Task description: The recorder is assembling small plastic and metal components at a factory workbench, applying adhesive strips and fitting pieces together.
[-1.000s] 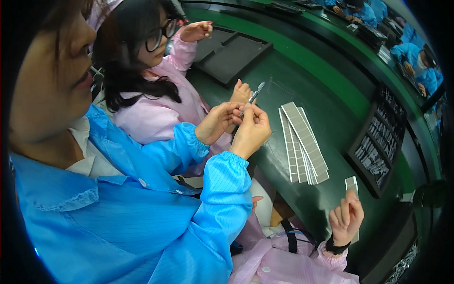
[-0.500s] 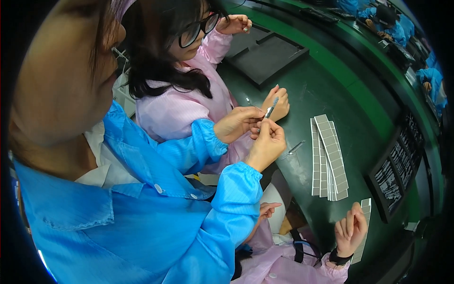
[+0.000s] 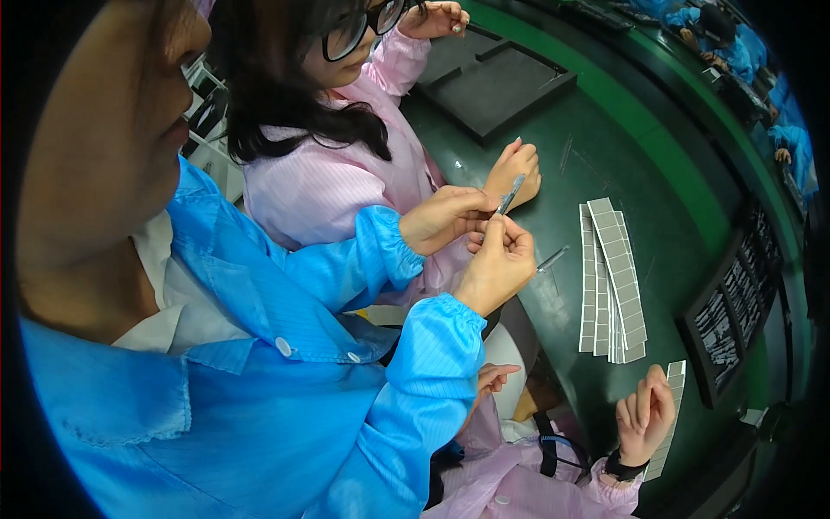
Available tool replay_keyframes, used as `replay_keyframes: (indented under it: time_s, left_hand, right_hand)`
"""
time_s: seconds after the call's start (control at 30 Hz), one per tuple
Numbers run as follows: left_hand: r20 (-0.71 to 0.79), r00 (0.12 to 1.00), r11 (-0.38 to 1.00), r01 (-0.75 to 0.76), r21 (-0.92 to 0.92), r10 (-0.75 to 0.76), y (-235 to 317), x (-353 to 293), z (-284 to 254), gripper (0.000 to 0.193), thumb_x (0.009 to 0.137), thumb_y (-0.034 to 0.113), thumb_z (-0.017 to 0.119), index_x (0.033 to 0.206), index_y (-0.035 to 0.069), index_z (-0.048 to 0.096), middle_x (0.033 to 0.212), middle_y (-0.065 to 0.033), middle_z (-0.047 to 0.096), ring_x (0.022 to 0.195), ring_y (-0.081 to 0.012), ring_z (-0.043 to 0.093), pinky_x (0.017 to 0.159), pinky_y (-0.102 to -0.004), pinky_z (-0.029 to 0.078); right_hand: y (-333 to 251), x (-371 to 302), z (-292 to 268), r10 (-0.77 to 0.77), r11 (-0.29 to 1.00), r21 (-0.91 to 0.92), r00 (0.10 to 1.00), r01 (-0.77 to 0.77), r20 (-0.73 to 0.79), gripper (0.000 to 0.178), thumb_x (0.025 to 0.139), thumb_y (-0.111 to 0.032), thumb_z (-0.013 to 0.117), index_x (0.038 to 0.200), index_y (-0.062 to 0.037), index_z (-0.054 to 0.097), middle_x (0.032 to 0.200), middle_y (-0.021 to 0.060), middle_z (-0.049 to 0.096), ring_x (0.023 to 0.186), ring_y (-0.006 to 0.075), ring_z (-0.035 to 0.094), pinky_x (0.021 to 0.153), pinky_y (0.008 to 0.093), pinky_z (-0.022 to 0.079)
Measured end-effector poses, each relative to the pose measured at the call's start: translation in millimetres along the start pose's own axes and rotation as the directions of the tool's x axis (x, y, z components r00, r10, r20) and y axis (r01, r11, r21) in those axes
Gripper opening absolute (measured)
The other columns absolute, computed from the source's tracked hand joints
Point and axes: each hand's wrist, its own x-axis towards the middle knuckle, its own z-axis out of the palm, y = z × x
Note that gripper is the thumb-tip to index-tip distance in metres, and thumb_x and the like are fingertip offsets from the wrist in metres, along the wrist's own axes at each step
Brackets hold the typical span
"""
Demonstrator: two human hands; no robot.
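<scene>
My left hand (image 3: 445, 220) and my right hand (image 3: 500, 264), in blue sleeves, are close together above the table's near edge. Between their fingertips is a small, thin, dark strip-like part (image 3: 511, 195) with a shiny, clear-looking edge, tilted upward. Both hands are closed in a pinch on it; its lower end is hidden by my fingers. Just beyond my right hand, another slim dark part (image 3: 553, 258) lies on the green table (image 3: 553, 303). Further right is a fanned stack of white strips with grey-brown rectangles (image 3: 616, 277).
A co-worker in pink (image 3: 320, 186) sits on the far side, hand resting by mine. Another pink-sleeved co-worker's hand (image 3: 644, 415) is at the lower right, beside a single strip sheet (image 3: 670, 432). A black compartment tray (image 3: 705, 394) holds several small parts; a black shallow tray (image 3: 497, 95) lies at the back.
My hands have shifted slightly right in the picture, still pinching the thin part. The view has moved a little, and the thin part stands a bit higher out of my fingers.
</scene>
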Motion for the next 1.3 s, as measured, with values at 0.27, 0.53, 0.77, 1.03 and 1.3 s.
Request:
replay_keyframes:
  time_s: [0.27,0.53,0.77,1.03,1.3]
  left_hand:
    - [-0.011,0.996,0.976,-0.084,0.201,0.088,-8.6,0.5,0.1,0.009,0.074,0.008,0.062,0.071,0.000,0.058,0.055,-0.0042,0.057,0.045,-0.0097,0.055,0.040,-0.0181,0.043]
    - [-0.063,0.989,0.976,-0.119,0.183,0.133,-9.8,-4.4,6.7,0.009,0.072,0.008,0.061,0.068,0.001,0.057,0.053,-0.0041,0.056,0.044,-0.0100,0.055,0.040,-0.0182,0.044]
    - [-0.079,0.991,0.993,-0.106,0.050,0.110,-8.6,-3.3,3.6,0.010,0.071,0.007,0.060,0.064,0.001,0.055,0.052,-0.0037,0.056,0.043,-0.0091,0.053,0.039,-0.0180,0.043]
    - [-0.089,0.994,0.682,0.023,0.731,0.063,17.6,-3.2,22.7,0.011,0.072,0.007,0.060,0.065,0.000,0.055,0.054,-0.0050,0.057,0.043,-0.0093,0.053,0.038,-0.0183,0.043]
    - [-0.035,0.990,0.970,-0.129,0.207,0.139,6.6,-1.9,3.7,0.010,0.074,0.005,0.060,0.070,-0.003,0.056,0.058,-0.0083,0.060,0.047,-0.0113,0.057,0.040,-0.0189,0.046]
  right_hand:
    - [4.3,2.9,-2.6,-0.013,1.000,-0.024,0.999,0.013,-0.030,0.016,0.091,-0.012,0.037,0.081,-0.0006,0.043,0.039,0.0032,0.034,0.028,0.0096,0.027,0.032,0.0224,0.022]
    - [3.4,6.8,-7.7,-0.022,1.000,0.007,0.999,0.022,0.026,0.013,0.092,-0.008,0.031,0.087,-0.0009,0.040,0.044,0.0032,0.032,0.029,0.0096,0.028,0.034,0.0218,0.026]
    - [3.7,5.1,-5.9,-0.026,1.000,0.004,1.000,0.026,0.010,0.013,0.093,-0.008,0.030,0.088,-0.0010,0.040,0.044,0.0031,0.033,0.029,0.0095,0.028,0.034,0.0218,0.026]
    - [2.9,1.9,-6.4,-0.038,0.999,-0.001,0.998,0.038,0.045,0.013,0.093,-0.008,0.029,0.088,-0.0008,0.039,0.045,0.0030,0.033,0.030,0.0094,0.028,0.035,0.0221,0.026]
    - [1.2,5.2,-4.9,-0.046,0.999,0.000,0.998,0.047,0.052,0.012,0.093,-0.008,0.030,0.087,-0.0007,0.039,0.045,0.0026,0.032,0.029,0.0091,0.028,0.034,0.0217,0.026]
